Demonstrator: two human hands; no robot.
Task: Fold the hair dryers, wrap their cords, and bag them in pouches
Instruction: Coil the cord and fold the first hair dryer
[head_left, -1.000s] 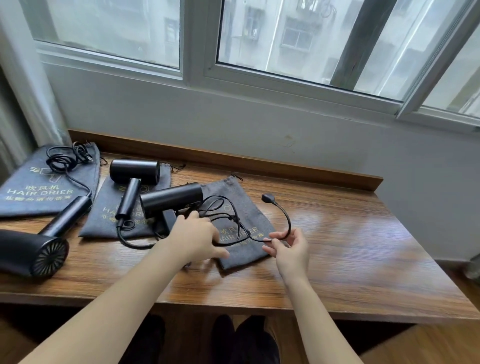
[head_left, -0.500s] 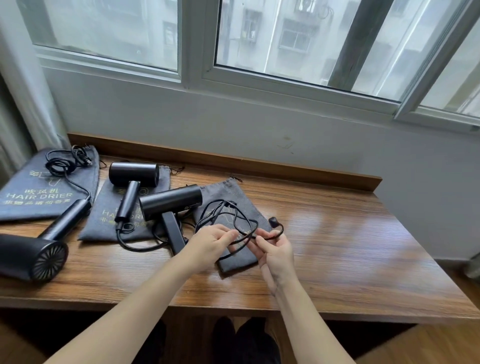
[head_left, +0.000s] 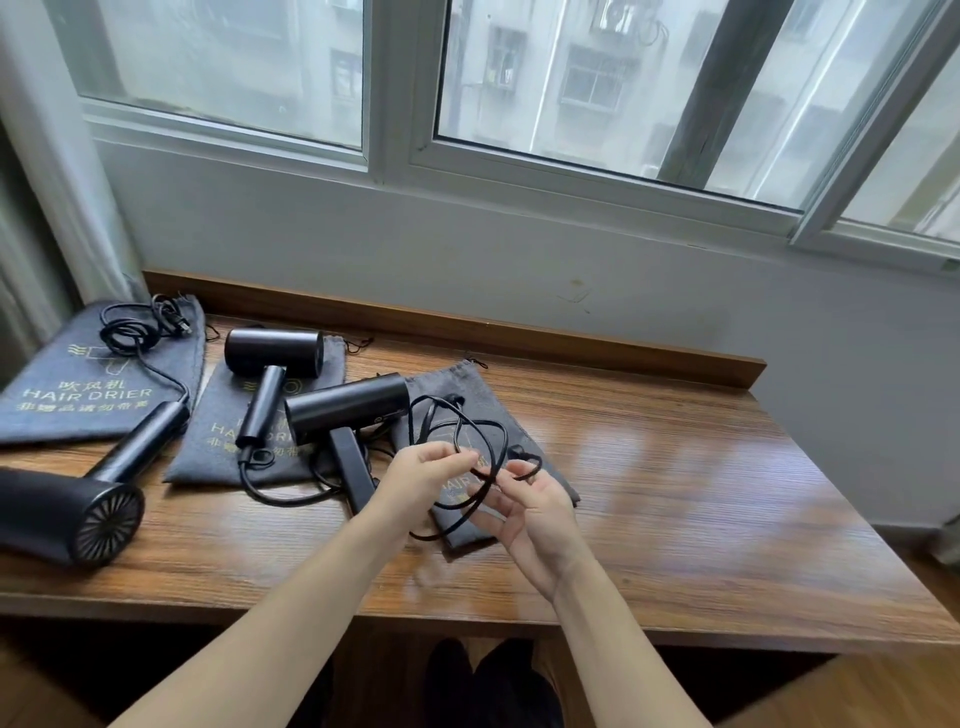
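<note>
We note the left hand (head_left: 423, 470) pinching the looped cord (head_left: 467, 431); the right hand (head_left: 530, 506) curls around it, hiding the plug.

Wooden desk (head_left: 675, 519) against grey wall (head_left: 467, 249); sliding window (head_left: 519, 104) above, daylight; curtain (head_left: 47, 182) left.

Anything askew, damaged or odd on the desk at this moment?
Nothing damaged. Only the big black hair dryer at the left looks off: its rear end hangs past the wooden desk's front edge, and its handle is still unfolded.
</note>
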